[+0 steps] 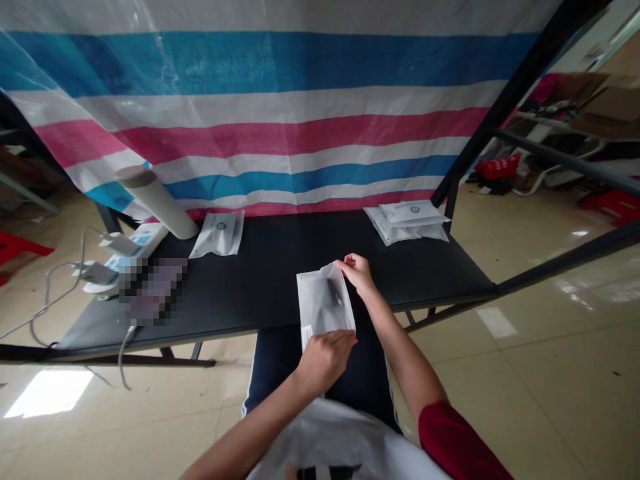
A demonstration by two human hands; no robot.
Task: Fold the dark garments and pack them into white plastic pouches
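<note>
One white packet [320,300] is grasped by the left hand [325,360] and pinched by the right hand [358,273] – whether sealed, cannot be told – while a packet pile [410,220] is set apart.

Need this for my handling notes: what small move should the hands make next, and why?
I'd ease the white pouch slightly forward, fully over the black tabletop. Its lower end seems to overhang the near edge, while the left hand grips it low and the right hand pinches its upper right corner, so the tabletop could support it.
</note>
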